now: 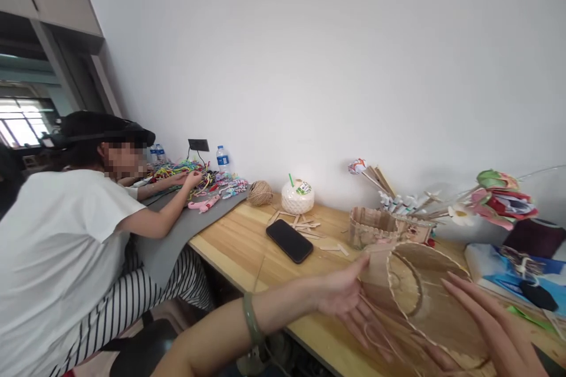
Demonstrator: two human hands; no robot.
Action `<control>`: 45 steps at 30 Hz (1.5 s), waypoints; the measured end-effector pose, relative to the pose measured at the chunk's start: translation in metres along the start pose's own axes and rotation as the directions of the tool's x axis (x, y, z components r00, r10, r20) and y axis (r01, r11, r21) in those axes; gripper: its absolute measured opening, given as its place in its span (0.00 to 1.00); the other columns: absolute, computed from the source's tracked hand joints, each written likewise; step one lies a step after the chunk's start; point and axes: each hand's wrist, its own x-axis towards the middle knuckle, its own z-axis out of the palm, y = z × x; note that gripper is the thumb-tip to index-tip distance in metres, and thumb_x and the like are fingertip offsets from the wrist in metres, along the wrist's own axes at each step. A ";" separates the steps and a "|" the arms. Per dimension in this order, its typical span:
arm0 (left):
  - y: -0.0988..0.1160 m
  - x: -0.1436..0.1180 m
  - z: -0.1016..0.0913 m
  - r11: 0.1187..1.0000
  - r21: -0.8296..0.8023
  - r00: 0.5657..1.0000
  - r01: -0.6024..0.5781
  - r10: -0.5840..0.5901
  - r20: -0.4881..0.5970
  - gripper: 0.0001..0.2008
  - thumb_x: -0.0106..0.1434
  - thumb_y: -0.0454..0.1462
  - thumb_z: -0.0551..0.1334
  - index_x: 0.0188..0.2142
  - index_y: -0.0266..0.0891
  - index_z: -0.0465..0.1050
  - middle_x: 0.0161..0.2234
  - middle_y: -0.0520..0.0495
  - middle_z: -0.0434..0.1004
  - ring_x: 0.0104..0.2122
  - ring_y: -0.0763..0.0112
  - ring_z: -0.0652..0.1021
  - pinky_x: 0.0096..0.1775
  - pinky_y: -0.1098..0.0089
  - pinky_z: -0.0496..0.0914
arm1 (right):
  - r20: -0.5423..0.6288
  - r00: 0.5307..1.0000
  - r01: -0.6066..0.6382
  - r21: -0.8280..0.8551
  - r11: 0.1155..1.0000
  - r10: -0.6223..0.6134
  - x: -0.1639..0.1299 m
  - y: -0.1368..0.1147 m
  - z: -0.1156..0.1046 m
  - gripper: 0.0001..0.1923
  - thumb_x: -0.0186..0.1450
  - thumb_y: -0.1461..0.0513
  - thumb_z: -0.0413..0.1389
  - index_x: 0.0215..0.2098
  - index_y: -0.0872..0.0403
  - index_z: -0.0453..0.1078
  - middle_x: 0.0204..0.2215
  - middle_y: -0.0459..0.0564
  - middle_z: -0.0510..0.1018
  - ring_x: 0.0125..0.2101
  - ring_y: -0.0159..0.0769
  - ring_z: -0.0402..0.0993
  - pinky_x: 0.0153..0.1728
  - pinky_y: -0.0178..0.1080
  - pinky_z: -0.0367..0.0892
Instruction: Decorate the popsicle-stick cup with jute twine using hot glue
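Note:
A clear plastic container with a thin braided-looking trim around its rim is tilted between my hands, its opening turned partly toward me. My left hand, palm up with the thumb raised, supports its left side. A loose loop of thin twine hangs by the left fingers. On the container's right side, my right hand lies with long, straightened fingers against the wall. The lower fingers are blurred and partly seen through the plastic. A green bangle is on my left wrist.
A phone, thin wooden sticks, a twine ball and a white coconut with a straw lie on the table. Behind the container stand a small trimmed box and fabric flowers. At left a co-worker handles colourful cords.

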 end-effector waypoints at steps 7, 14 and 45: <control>-0.004 -0.034 -0.046 0.878 0.435 0.844 -0.201 0.381 -0.377 0.19 0.60 0.51 0.59 0.26 0.36 0.73 0.28 0.45 0.80 0.37 0.60 0.79 0.46 0.57 0.70 | 0.235 0.966 -0.098 -0.049 0.994 0.107 0.009 -0.034 -0.003 0.31 0.63 0.53 0.55 0.61 0.48 0.51 0.59 0.60 0.58 0.57 0.52 0.62 0.53 0.53 0.65; 0.030 -0.030 -0.029 0.687 0.523 0.624 -0.505 0.709 -0.329 0.17 0.65 0.45 0.54 0.43 0.36 0.73 0.46 0.43 0.78 0.47 0.62 0.76 0.51 0.65 0.67 | 0.384 0.904 -0.206 0.002 0.978 0.190 0.043 -0.050 -0.019 0.32 0.63 0.46 0.53 0.60 0.49 0.55 0.62 0.59 0.57 0.63 0.50 0.51 0.59 0.56 0.53; 0.030 0.008 0.031 0.663 0.693 0.552 -0.284 0.704 -0.448 0.19 0.68 0.47 0.49 0.47 0.38 0.70 0.47 0.40 0.75 0.50 0.55 0.73 0.52 0.53 0.65 | 0.395 0.918 -0.011 -0.043 0.999 0.027 0.056 -0.018 0.009 0.46 0.58 0.32 0.35 0.52 0.59 0.66 0.45 0.65 0.75 0.45 0.54 0.73 0.45 0.54 0.66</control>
